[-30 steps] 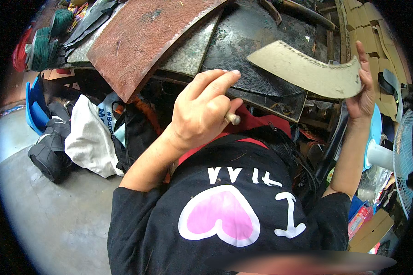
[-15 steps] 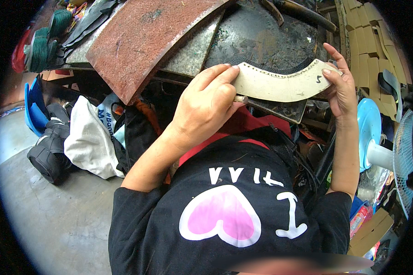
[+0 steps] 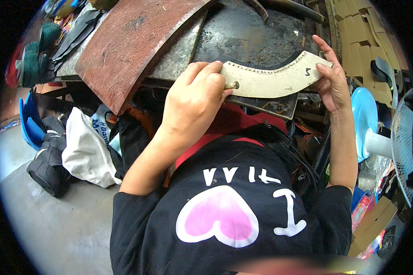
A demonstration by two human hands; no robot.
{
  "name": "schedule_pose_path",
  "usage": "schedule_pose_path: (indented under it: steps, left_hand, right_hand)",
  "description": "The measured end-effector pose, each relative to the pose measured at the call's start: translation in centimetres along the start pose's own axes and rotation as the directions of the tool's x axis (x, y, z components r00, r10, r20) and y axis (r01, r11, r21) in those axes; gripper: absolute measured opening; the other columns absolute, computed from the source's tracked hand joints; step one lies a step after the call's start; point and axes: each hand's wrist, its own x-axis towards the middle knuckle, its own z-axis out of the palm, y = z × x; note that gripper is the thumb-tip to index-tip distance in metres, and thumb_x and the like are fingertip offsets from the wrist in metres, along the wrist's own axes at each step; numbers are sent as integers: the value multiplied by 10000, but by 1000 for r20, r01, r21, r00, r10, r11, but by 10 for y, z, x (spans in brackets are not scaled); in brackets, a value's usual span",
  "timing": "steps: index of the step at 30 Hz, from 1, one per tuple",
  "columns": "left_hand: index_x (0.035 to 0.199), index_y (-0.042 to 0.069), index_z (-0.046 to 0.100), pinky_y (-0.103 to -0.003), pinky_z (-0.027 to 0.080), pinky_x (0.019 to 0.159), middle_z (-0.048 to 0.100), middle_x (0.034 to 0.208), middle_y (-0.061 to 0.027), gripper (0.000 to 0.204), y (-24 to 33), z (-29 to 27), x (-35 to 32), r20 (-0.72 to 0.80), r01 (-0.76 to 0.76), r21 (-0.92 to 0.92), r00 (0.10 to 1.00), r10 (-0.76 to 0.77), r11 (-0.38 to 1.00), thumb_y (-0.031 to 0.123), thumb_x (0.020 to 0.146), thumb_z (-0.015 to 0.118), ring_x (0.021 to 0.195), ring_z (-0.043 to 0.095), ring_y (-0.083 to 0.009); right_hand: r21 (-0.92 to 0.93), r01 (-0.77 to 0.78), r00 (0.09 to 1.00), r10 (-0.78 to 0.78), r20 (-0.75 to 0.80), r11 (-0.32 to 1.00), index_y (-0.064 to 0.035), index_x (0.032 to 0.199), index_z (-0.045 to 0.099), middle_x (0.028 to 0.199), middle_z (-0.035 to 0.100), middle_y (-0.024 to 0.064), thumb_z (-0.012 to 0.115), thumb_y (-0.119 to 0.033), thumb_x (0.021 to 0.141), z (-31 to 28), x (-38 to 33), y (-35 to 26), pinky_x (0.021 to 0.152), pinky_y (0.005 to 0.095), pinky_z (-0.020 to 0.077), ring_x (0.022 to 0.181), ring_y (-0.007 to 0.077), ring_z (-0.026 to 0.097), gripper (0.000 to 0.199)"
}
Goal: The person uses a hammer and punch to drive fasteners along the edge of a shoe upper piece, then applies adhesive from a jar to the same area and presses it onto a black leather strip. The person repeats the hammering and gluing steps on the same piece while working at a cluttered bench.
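Observation:
A curved cream template point(image 3: 266, 81), with a row of small holes along its concave upper edge and a dark handwritten mark, is held up between my hands. At its left end my left hand point(image 3: 191, 101) is closed on it, fingertips on the upper corner. The blunt end of a short rod-like tool point(image 3: 232, 85) sticks out of that same hand; the rest of it is hidden. My right hand point(image 3: 331, 85) pinches the right end between thumb and fingers, its index finger raised. Behind the template lies a black textured sheet point(image 3: 248, 64) on the dark worktop point(image 3: 257, 34).
A large reddish-brown sheet point(image 3: 133, 46) overhangs the table's left front. Green cord spools point(image 3: 30, 62) stand at far left. Below are a white cloth point(image 3: 85, 151) and black shoes point(image 3: 48, 167). At right are a blue-and-white fan point(image 3: 365, 123) and cardboard point(image 3: 362, 36).
The view has shifted slightly, so the hands and template appear a little further left and up. The template tilts up a bit more at its right end. Both hands keep their hold.

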Motion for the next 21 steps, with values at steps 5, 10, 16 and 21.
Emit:
schedule_pose_path:
  steps: [5, 10, 16, 21]
  left_hand:
    - [939, 4, 534, -408, 541, 793, 645, 1037, -173, 341, -2, 2, 1, -20, -19, -3, 1000, 19, 1000, 36, 691, 765, 916, 627, -344]
    - [917, 15, 527, -397, 533, 753, 643, 1022, -158, 330, 0, -1, 1, 16, -8, -11, 1000, 9, 1000, 53, 698, 771, 866, 614, -329]
    - [894, 19, 525, -391, 533, 711, 648, 1013, -165, 349, 10, -10, -9, 52, 30, -55, 998, -27, 998, 75, 687, 801, 837, 612, -328]
    - [854, 22, 527, -395, 541, 717, 656, 1046, -182, 379, 5, -14, -16, -50, -12, -81, 999, 8, 997, 84, 644, 837, 873, 628, -349]
  right_hand:
    - [102, -22, 1000, 20, 19, 995, -73, 1443, 424, 1219, 619, 82, 709, -127, 841, 10, -7, -2, 888, 350, 575, 1076, 171, 638, 669]
    - [-148, -49, 998, 41, -56, 988, -54, 1436, 429, 1131, 646, 75, 675, -92, 856, 22, -15, -5, 719, 277, 590, 886, 137, 674, 631]
    - [-181, -65, 996, 53, -68, 981, -37, 1466, 380, 1070, 650, 60, 643, -73, 846, 23, -19, -9, 494, 172, 510, 579, 50, 608, 674]
    - [-150, -42, 997, 32, -69, 988, -56, 1433, 434, 979, 671, 37, 625, -92, 858, 22, -18, -12, 473, 175, 478, 570, 52, 596, 607]
